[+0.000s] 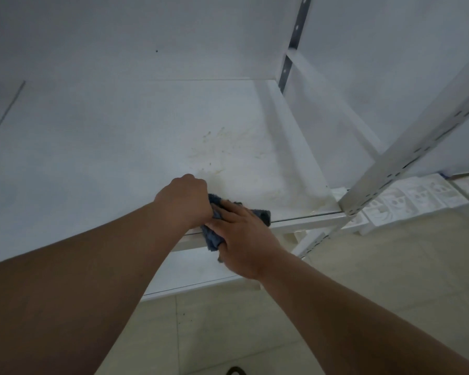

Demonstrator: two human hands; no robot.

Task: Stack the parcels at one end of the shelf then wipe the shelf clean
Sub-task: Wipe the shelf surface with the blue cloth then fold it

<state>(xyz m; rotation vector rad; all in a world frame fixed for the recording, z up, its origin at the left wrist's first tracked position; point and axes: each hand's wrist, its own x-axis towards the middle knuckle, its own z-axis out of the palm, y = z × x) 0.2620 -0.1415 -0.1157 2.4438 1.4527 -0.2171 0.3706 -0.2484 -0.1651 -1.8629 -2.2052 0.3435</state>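
Head view: I look down over both forearms at a white shelf [119, 147], bare as far as I can see, no parcels in sight.
Cloth: a dark blue cloth [263, 213] is bunched at the shelf's front edge, part of it hanging over the lip.
Left hand: my left hand [186, 200] is curled into a fist around the cloth's left end.
Right hand: my right hand [243, 236] lies flat, fingers spread, pressing the cloth down at the edge.
Stain: yellowish smears [222, 150] mark the board beyond the hands, toward the back wall and slightly right.
Bearing: the dirt lies ahead of the cloth; the left hand is nearer it.
Judgement: stacking looks done out of view; the next stroke should push forward, away from me.
Right margin: a slotted upright [406, 155], white boxes [417, 196] on the floor behind it.
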